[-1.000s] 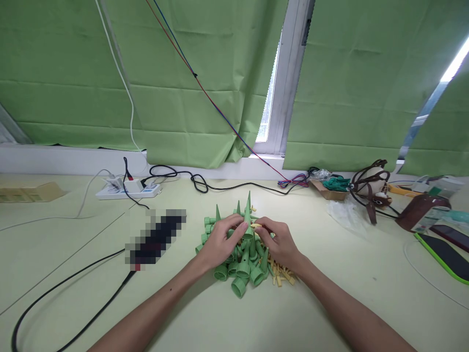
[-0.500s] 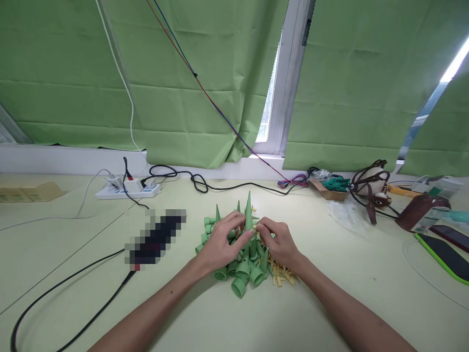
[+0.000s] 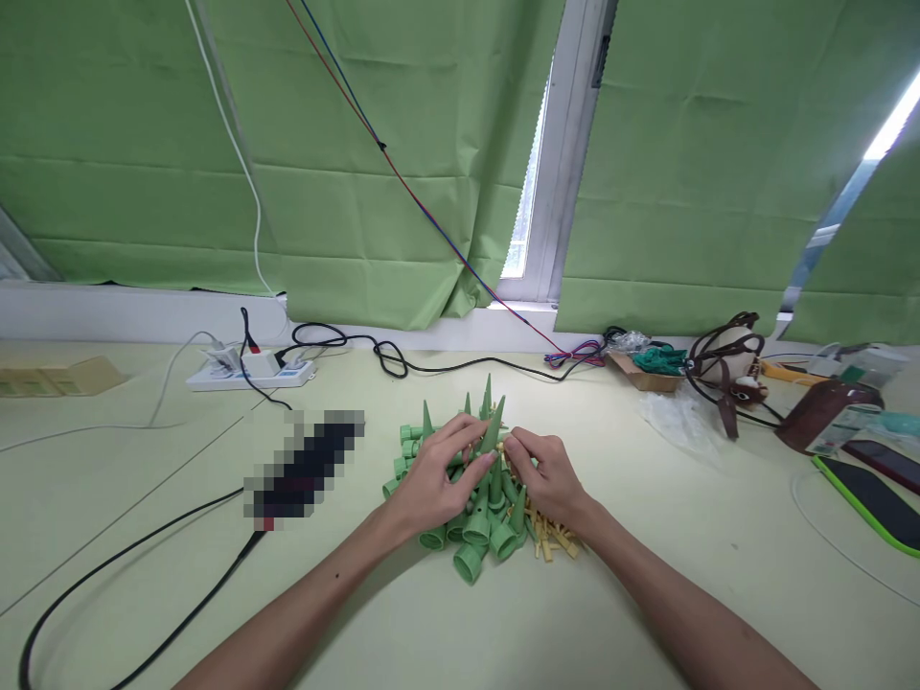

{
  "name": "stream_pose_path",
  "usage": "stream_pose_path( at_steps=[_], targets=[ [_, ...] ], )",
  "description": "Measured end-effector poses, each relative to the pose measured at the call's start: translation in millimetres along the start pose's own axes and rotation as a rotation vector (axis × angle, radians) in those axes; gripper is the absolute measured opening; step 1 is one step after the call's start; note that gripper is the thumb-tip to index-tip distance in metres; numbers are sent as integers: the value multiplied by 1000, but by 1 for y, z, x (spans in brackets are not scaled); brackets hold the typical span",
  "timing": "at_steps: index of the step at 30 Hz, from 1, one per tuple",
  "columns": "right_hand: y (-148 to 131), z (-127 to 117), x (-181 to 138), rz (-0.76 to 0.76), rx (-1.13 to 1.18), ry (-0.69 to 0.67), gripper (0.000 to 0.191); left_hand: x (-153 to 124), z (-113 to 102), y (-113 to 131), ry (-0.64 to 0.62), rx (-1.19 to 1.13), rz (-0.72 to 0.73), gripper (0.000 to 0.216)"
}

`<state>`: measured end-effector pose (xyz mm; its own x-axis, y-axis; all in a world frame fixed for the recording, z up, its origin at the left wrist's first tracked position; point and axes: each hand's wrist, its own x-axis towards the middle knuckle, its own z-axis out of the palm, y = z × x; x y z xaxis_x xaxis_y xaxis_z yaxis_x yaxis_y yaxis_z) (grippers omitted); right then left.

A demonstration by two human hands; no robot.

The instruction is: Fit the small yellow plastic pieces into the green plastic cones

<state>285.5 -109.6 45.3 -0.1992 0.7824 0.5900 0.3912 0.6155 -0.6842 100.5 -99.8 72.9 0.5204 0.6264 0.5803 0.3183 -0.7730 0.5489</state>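
At the middle of the pale table (image 3: pixel 460 637), the person's 2 hands meet above a heap of green cones (image 3: pixel 478 527). The left hand (image 3: pixel 433 481) grasps 1 green cone (image 3: pixel 494 429) between thumb and fingers; its point is up and leans a little to the right, while its lower end is hidden by the thumb and the heap. The right hand (image 3: pixel 550 471) is just beside it, thumb and index finger pinched together on a small yellow piece (image 3: pixel 501 447), of which only a bit shows. Whether that piece touches the held cone, I cannot tell. The other right fingers are curled in.

The heap lies under and around the left hand. Several cones at its near edge turn their wide round openings toward the person, and behind the hands the points of 3 more stand up. A pile of yellow pieces (image 3: pixel 552 539) lies against the heap's right side, partly beneath the right hand.

Farther off, a white power strip (image 3: pixel 291 376) and a black cable (image 3: pixel 467 365) lie along the back of the table below green curtains (image 3: pixel 388 211). Well to the right is a phone with a bright green edge (image 3: pixel 873 508).
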Motion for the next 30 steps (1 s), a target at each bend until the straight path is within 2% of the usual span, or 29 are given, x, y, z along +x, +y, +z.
stream_pose_path(
  at_steps=[20,25,30],
  targets=[
    [-1,1,2,12,-27,16,42,-3,4,-18,41,149,150,32],
    [0,1,3,50,-49,72,41,-2,5,-14,66,191,71,25],
    [3,1,2,77,-65,138,38,1,5,-9,150,80,-137,14]
  ],
)
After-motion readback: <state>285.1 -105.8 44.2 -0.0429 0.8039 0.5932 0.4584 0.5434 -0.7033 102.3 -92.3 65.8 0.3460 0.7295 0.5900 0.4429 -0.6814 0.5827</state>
